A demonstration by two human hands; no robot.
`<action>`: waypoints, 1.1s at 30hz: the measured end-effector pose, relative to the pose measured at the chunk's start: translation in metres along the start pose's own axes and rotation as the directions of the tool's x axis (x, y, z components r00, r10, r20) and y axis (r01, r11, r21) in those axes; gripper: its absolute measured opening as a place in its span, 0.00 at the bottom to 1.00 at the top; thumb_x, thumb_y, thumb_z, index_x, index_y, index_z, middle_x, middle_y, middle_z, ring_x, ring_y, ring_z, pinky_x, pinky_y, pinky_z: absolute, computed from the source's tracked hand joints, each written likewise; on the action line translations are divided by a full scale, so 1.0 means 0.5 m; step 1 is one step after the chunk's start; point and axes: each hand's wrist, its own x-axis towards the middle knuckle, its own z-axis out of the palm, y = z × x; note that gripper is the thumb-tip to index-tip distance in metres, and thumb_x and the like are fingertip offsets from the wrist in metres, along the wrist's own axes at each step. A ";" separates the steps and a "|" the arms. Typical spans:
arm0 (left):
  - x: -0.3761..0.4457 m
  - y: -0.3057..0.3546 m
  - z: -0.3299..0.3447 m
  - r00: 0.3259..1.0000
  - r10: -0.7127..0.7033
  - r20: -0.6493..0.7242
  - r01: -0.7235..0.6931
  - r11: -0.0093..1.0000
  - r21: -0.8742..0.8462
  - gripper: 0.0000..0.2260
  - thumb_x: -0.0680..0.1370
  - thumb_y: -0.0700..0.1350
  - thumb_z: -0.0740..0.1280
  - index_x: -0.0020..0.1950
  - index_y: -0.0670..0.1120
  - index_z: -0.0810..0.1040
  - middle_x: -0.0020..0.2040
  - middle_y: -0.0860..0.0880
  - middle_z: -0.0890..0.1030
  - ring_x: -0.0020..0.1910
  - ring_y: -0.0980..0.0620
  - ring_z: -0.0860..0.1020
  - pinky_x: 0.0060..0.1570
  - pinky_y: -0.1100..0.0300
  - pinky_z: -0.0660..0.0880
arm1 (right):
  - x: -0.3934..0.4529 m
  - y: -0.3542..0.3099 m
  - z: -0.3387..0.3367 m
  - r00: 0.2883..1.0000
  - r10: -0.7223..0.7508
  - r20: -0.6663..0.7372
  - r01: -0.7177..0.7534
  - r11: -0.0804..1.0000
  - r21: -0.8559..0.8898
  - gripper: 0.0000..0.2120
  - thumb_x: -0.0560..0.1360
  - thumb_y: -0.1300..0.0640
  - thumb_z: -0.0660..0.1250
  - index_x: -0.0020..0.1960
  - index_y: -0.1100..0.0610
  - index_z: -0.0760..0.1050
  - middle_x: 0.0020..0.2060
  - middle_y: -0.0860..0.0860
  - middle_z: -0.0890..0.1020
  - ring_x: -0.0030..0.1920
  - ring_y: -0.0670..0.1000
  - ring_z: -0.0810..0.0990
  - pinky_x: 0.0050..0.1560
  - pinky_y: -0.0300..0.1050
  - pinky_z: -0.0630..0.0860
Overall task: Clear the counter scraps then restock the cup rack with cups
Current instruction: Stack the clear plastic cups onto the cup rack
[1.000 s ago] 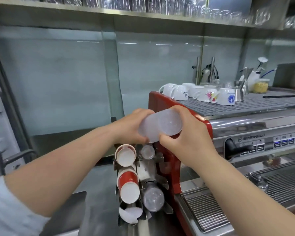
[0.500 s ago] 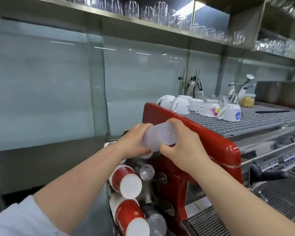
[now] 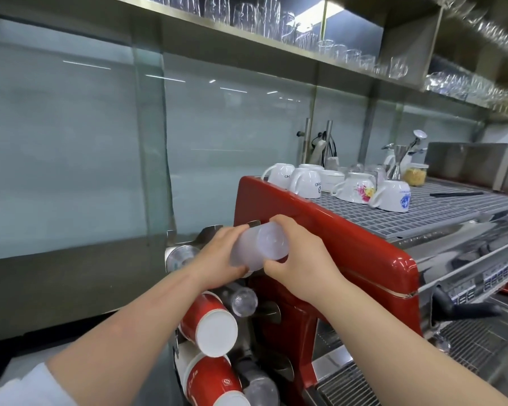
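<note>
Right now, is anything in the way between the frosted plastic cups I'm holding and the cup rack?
Nothing visible blocks them. Both the left hand and right hand grip the frosted cups directly above the cup rack; the receiving slot is hidden behind the hands.

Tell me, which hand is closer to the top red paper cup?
Left. The left hand grips the frosted plastic cup stack just above the red paper cup; the right hand sits farther right, by the red espresso machine.
</note>
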 end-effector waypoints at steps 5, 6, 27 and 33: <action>0.000 -0.021 -0.002 0.998 -0.051 0.033 0.051 0.999 -0.010 0.40 0.68 0.49 0.73 0.76 0.57 0.58 0.72 0.50 0.63 0.72 0.52 0.64 0.69 0.57 0.64 | 0.022 0.000 0.012 0.999 -0.007 0.046 0.007 1.000 -0.011 0.26 0.69 0.58 0.72 0.64 0.49 0.69 0.50 0.43 0.72 0.49 0.45 0.70 0.45 0.34 0.65; 0.000 -0.023 -0.001 0.997 -0.061 0.038 0.061 0.998 -0.004 0.40 0.68 0.50 0.73 0.76 0.57 0.57 0.72 0.51 0.62 0.72 0.52 0.64 0.69 0.58 0.64 | 0.027 0.002 0.016 0.999 -0.001 0.050 0.002 1.000 -0.016 0.27 0.68 0.58 0.72 0.65 0.49 0.69 0.51 0.44 0.73 0.50 0.46 0.71 0.47 0.35 0.65; 0.021 -0.053 0.014 0.990 -0.137 0.040 0.134 0.989 0.063 0.39 0.63 0.57 0.70 0.73 0.55 0.62 0.70 0.51 0.65 0.69 0.52 0.68 0.66 0.53 0.70 | 0.064 0.047 0.079 0.999 0.017 0.039 -0.014 0.998 -0.061 0.37 0.70 0.58 0.71 0.75 0.50 0.60 0.70 0.49 0.69 0.69 0.51 0.69 0.62 0.36 0.62; 0.028 -0.053 -0.001 0.992 -0.105 0.074 0.096 0.990 0.106 0.41 0.62 0.57 0.70 0.74 0.56 0.61 0.70 0.50 0.68 0.68 0.51 0.68 0.64 0.55 0.70 | 0.074 0.055 0.099 0.999 0.050 -0.017 -0.050 0.999 -0.011 0.34 0.68 0.59 0.71 0.71 0.49 0.63 0.64 0.50 0.75 0.62 0.52 0.74 0.56 0.39 0.68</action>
